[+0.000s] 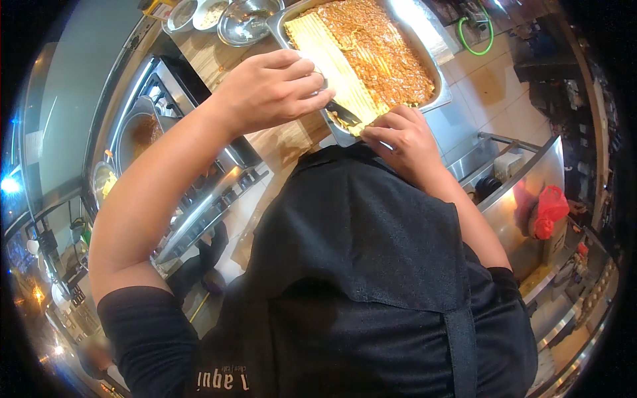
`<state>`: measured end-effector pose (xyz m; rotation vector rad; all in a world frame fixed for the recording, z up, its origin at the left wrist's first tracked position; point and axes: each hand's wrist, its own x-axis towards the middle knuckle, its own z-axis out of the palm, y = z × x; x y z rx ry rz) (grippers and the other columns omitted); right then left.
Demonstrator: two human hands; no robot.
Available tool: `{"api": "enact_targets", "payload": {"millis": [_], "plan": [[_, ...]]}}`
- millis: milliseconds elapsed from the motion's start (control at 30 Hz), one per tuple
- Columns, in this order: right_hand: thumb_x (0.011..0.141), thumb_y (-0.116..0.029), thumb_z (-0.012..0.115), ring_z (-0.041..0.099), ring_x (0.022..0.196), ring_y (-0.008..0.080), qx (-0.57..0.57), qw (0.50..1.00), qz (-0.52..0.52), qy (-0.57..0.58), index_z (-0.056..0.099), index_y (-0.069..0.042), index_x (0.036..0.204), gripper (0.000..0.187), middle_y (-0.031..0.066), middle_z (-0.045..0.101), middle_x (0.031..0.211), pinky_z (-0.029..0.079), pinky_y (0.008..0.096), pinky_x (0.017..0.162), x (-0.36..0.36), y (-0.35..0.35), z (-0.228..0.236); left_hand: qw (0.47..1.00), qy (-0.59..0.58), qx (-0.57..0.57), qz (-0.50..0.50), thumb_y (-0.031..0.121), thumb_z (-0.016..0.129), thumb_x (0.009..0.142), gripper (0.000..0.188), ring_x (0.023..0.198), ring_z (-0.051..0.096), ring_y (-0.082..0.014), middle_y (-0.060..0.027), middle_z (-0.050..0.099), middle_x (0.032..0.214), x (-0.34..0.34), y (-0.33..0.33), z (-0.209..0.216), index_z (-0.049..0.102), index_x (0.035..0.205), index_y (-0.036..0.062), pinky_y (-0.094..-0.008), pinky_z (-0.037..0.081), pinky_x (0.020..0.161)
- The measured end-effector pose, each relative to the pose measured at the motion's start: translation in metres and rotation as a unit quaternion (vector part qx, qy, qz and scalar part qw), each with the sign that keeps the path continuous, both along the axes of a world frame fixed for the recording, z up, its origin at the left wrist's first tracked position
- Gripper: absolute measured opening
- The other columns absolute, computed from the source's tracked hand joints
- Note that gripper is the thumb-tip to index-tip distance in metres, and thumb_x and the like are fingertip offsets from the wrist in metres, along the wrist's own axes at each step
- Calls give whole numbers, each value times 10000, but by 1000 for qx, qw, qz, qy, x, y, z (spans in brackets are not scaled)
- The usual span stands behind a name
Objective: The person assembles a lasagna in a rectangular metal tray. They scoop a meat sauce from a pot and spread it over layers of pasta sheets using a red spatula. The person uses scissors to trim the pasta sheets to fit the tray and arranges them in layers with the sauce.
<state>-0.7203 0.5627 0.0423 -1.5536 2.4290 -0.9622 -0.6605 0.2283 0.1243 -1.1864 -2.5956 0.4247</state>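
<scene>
A deep metal tray [440,98] holds red-brown minced meat sauce [371,50], with ridged yellow lasagna sheets [330,56] covering its left side. My left hand [282,89] is over the tray's near-left edge, fingers curled around a slim dark tool, perhaps a knife [345,114]. The tool's dark part slants down onto the near end of the pasta; its grip is hidden in my fingers. At the near edge of the tray, my right hand [406,140] is closed, with thumb and fingertips pinching the corner of a lasagna sheet beside the tool's tip.
Metal bowls [247,23] stand behind the tray on the wooden counter [282,142]. A stove [219,192] with a pan of sauce [141,136] is to the left. On the right are an open steel drawer [531,176], a red plastic bag [551,211] and a green cable [491,41].
</scene>
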Motion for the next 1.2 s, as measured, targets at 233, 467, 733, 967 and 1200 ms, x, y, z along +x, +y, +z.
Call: {"api": "enact_targets", "payload": {"millis": [233, 467, 733, 967, 1200], "plan": [[887, -212, 876, 663, 1023, 240, 4, 1000, 2, -12, 863, -198, 1053, 166, -21, 754, 1003, 509, 417, 912, -2, 1, 0, 1000, 12, -21, 6, 225, 677, 1008, 434, 1228, 682, -106, 75, 714, 1242, 2, -15, 10, 726, 1436, 281, -325, 479, 1144], [902, -226, 871, 659, 1008, 240, 5, 1000, 8, -8, 857, -203, 1050, 151, -21, 747, 992, 507, 413, 901, -4, -1, 2, 999, 18, -14, -26, 223, 682, 1011, 435, 1241, 681, -106, 69, 718, 1256, -9, 4, 1, 724, 1442, 270, -323, 474, 1140], [880, -209, 883, 658, 1001, 244, -13, 1000, 5, -7, 838, -195, 1006, 135, -12, 734, 974, 509, 411, 899, -7, -1, -1, 999, -38, -10, -38, 195, 706, 998, 351, 1121, 698, -113, 70, 710, 1124, -11, -12, 13, 752, 1343, 239, -305, 531, 1012], [877, -184, 840, 663, 1007, 268, 25, 1000, 11, -5, 822, -152, 911, 50, 11, 739, 975, 520, 420, 914, -12, -16, 3, 978, -144, 10, 153, 144, 781, 932, 342, 1053, 714, -152, 60, 755, 1004, -7, -15, 36, 836, 1242, 278, -339, 515, 992], [893, -223, 803, 684, 1013, 304, 122, 993, 6, -9, 871, -134, 854, 119, 54, 765, 951, 553, 460, 912, -18, -49, 14, 962, -169, -26, 211, 133, 781, 916, 326, 1026, 721, -153, 58, 753, 947, 0, 9, 28, 877, 1190, 281, -338, 499, 964]]}}
